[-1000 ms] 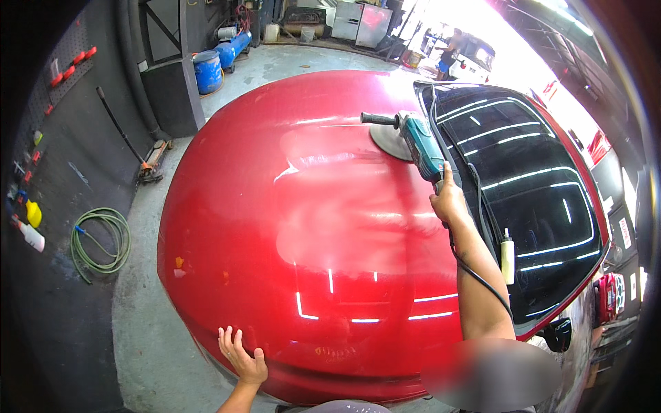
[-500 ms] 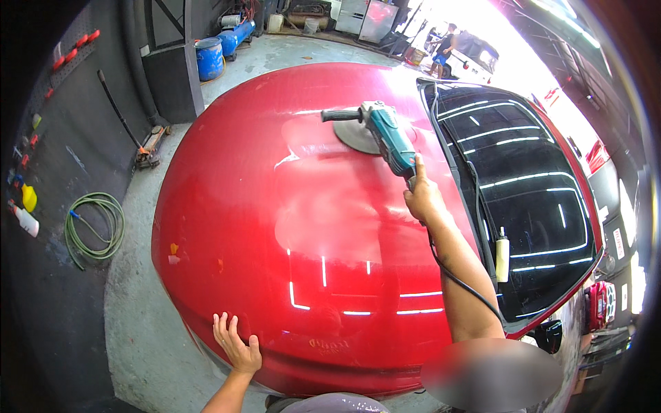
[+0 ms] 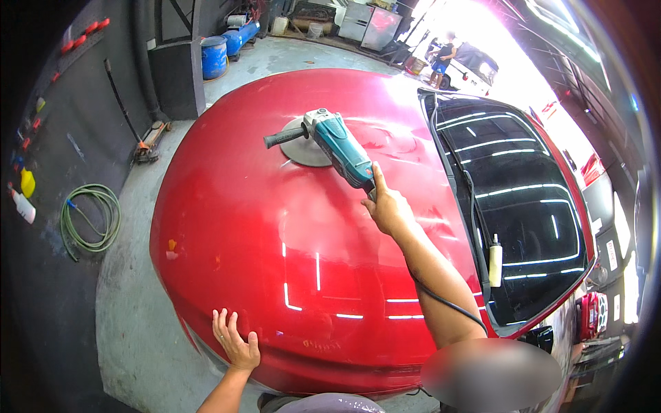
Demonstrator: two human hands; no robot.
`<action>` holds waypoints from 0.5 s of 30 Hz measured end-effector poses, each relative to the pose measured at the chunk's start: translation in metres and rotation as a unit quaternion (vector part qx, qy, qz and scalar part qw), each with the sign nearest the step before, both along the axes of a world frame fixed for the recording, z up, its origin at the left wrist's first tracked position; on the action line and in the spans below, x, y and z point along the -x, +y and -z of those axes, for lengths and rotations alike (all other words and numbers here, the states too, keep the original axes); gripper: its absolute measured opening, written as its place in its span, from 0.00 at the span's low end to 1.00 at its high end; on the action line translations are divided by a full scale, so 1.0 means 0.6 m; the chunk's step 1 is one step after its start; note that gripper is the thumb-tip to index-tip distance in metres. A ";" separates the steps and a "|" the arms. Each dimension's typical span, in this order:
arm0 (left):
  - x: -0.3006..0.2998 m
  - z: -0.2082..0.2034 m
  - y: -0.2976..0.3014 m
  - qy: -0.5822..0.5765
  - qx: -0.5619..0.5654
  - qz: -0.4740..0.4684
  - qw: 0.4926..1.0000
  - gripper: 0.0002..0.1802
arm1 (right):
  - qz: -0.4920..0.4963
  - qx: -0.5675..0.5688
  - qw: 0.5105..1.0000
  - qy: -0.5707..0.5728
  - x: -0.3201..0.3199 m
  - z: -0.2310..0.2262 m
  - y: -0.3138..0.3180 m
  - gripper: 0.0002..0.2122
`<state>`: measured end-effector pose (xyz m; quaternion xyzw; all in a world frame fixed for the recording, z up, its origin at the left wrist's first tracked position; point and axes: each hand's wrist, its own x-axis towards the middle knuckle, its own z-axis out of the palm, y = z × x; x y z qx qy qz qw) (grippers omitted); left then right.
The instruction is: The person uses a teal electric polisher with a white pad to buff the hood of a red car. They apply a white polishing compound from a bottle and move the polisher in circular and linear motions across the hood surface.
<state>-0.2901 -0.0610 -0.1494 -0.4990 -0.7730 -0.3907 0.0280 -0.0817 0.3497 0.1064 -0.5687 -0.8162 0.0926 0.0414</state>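
My right hand (image 3: 390, 208) grips the rear handle of a teal and black car polisher (image 3: 342, 148). Its round grey pad (image 3: 303, 153) lies flat against the red car hood (image 3: 241, 227), toward the hood's far side. A black side handle (image 3: 286, 137) sticks out to the left with no hand on it. The power cord (image 3: 447, 301) runs back along my right forearm. My left hand (image 3: 237, 344) is at the hood's near left edge, fingers spread and holding nothing. Cloudy marks show on the paint around the pad.
A pale yellow bottle (image 3: 496, 261) stands at the base of the dark windshield (image 3: 530, 206), beside the wiper. Left are a coiled green hose (image 3: 91, 221) and a floor jack (image 3: 147, 146). A blue drum (image 3: 214, 58) stands farther back. Another person (image 3: 442, 60) is far off near the bright opening.
My right hand has swept the polisher leftward across the hood, with the pad still on the paint. My left hand has stayed at the near edge. The view has shifted slightly.
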 end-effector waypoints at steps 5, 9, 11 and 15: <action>0.009 0.002 0.000 0.001 0.004 0.001 1.000 0.41 | 0.030 -0.013 0.999 0.003 -0.045 0.016 -0.004 0.51; 0.004 0.007 0.002 0.005 0.001 0.000 1.000 0.40 | 0.066 -0.067 0.996 -0.015 -0.142 0.039 0.028 0.51; 0.005 0.007 0.002 0.005 -0.001 0.003 1.000 0.40 | 0.102 -0.054 0.993 -0.003 -0.180 0.027 0.031 0.52; 0.004 0.003 0.006 0.008 -0.009 0.003 1.000 0.40 | 0.168 -0.063 0.984 0.018 -0.276 -0.002 0.018 0.53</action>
